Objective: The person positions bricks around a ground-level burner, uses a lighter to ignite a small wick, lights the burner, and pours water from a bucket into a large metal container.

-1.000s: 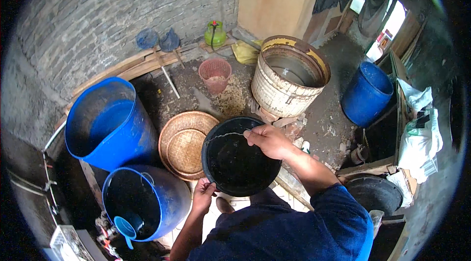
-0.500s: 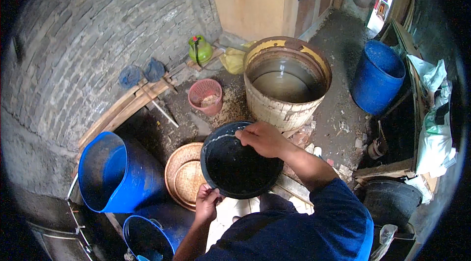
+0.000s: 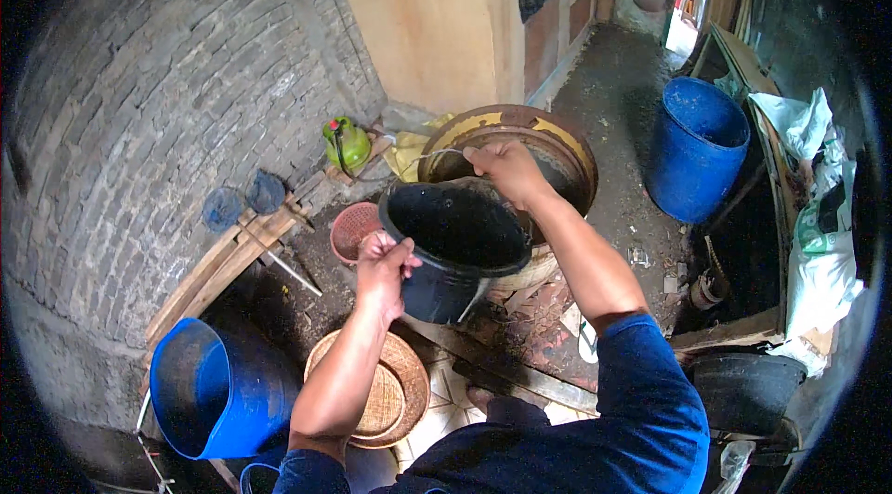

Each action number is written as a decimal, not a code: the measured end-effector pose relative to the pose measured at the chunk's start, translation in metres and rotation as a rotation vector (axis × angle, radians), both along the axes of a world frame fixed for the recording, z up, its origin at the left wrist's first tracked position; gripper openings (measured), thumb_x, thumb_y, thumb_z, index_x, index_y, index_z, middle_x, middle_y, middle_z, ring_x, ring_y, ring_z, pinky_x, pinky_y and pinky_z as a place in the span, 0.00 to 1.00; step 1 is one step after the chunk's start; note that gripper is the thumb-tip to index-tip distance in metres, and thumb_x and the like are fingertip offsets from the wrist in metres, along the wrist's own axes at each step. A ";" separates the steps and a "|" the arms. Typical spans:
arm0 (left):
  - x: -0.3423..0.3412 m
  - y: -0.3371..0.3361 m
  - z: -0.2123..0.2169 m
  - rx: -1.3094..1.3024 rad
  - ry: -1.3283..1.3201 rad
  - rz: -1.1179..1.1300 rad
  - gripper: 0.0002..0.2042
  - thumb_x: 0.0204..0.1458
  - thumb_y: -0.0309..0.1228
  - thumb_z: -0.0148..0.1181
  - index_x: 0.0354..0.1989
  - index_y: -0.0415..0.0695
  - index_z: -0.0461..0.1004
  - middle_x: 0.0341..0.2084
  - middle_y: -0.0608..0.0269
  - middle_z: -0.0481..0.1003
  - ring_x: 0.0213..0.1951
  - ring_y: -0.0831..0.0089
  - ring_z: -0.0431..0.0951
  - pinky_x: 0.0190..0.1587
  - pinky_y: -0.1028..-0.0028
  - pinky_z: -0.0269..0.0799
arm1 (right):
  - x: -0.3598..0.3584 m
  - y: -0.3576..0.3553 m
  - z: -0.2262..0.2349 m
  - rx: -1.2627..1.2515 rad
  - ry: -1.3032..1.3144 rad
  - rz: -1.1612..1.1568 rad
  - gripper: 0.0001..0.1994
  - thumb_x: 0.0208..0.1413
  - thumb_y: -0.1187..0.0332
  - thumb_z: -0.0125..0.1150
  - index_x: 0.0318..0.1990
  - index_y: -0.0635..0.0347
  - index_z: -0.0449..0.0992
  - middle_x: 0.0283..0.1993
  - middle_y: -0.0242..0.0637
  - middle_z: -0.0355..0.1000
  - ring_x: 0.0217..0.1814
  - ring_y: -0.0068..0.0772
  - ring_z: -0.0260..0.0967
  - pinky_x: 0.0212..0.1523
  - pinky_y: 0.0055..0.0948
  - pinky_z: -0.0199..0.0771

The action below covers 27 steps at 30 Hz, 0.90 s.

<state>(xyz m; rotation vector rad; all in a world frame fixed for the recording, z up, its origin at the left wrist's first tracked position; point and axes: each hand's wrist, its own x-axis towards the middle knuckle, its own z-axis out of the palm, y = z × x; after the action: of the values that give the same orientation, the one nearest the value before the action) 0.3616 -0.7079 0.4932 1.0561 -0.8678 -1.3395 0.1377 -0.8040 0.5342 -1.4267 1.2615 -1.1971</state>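
A black bucket [image 3: 435, 299] is tilted in mid-air in front of a large, rusty-rimmed drum [image 3: 578, 136]. My right hand [image 3: 509, 174] is closed around its thin wire handle [image 3: 440, 153], raised above the bucket's far side. At the near left rim, my left hand [image 3: 383, 276] pinches the edge, thumb upward. The bucket's inside looks dark, and I cannot tell what is in it. It hides part of the drum's near wall and the drum's contents.
Round woven trays [image 3: 415, 392] lie below on the pale tiles. A pink basket [image 3: 350, 234] and a green gas cylinder [image 3: 347, 146] stand left of the drum. Blue barrels stand at left [image 3: 251, 401] and right [image 3: 699, 155]. Planks [image 3: 209, 280] line the brick wall.
The bucket has been lifted forward, toward the drum, and now tilts with its outer wall showing. Both hands have moved forward with it, keeping hold of handle and rim. The view has shifted.
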 end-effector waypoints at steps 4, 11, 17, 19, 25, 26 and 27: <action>-0.024 -0.042 0.007 -0.036 -0.034 0.002 0.10 0.47 0.24 0.60 0.24 0.49 0.63 0.16 0.71 0.68 0.17 0.80 0.71 0.20 0.82 0.59 | -0.017 -0.031 -0.025 0.027 -0.042 -0.090 0.19 0.49 0.54 0.60 0.14 0.56 0.68 0.10 0.24 0.54 0.09 0.18 0.45 0.12 0.26 0.43; -0.027 -0.077 0.001 -0.006 -0.144 0.018 0.11 0.47 0.24 0.60 0.23 0.49 0.62 0.15 0.72 0.67 0.16 0.81 0.69 0.18 0.82 0.58 | -0.017 -0.028 -0.019 0.038 -0.047 -0.162 0.19 0.50 0.58 0.60 0.14 0.59 0.69 0.11 0.28 0.58 0.14 0.22 0.51 0.17 0.27 0.50; -0.040 -0.095 -0.002 -0.018 -0.204 -0.022 0.11 0.47 0.23 0.59 0.23 0.49 0.61 0.15 0.71 0.66 0.16 0.81 0.68 0.19 0.82 0.57 | -0.028 -0.051 -0.065 0.050 -0.193 -0.188 0.20 0.52 0.57 0.59 0.13 0.58 0.67 0.11 0.25 0.56 0.16 0.19 0.49 0.18 0.26 0.47; -0.043 -0.100 0.001 -0.028 -0.228 -0.054 0.11 0.48 0.25 0.58 0.23 0.49 0.61 0.16 0.71 0.66 0.17 0.80 0.68 0.21 0.80 0.58 | -0.029 -0.052 -0.072 0.042 -0.230 -0.206 0.20 0.52 0.57 0.59 0.13 0.57 0.67 0.11 0.25 0.55 0.16 0.19 0.49 0.18 0.25 0.47; -0.056 -0.113 0.012 -0.127 -0.247 -0.063 0.11 0.45 0.19 0.58 0.23 0.45 0.60 0.14 0.70 0.62 0.16 0.80 0.65 0.20 0.80 0.61 | -0.032 -0.039 -0.074 0.045 -0.383 -0.245 0.18 0.54 0.57 0.57 0.15 0.53 0.66 0.12 0.20 0.54 0.12 0.14 0.42 0.14 0.22 0.39; -0.060 -0.116 0.013 -0.148 -0.265 -0.075 0.11 0.45 0.19 0.57 0.23 0.45 0.60 0.14 0.70 0.62 0.16 0.80 0.65 0.20 0.79 0.61 | -0.034 -0.038 -0.075 0.050 -0.424 -0.257 0.18 0.54 0.57 0.57 0.15 0.53 0.66 0.12 0.20 0.54 0.11 0.14 0.42 0.14 0.22 0.38; -0.063 -0.118 0.017 -0.173 -0.287 -0.085 0.11 0.45 0.19 0.57 0.23 0.45 0.60 0.14 0.71 0.62 0.16 0.80 0.65 0.20 0.79 0.61 | -0.035 -0.037 -0.077 0.028 -0.448 -0.271 0.19 0.54 0.57 0.57 0.15 0.53 0.66 0.12 0.20 0.53 0.11 0.14 0.41 0.14 0.22 0.38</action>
<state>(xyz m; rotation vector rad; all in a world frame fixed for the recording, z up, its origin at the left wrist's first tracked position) 0.2987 -0.8262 0.5107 1.1008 -1.2319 -1.1740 0.1029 -0.8410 0.4573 -0.9124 1.1658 -1.5695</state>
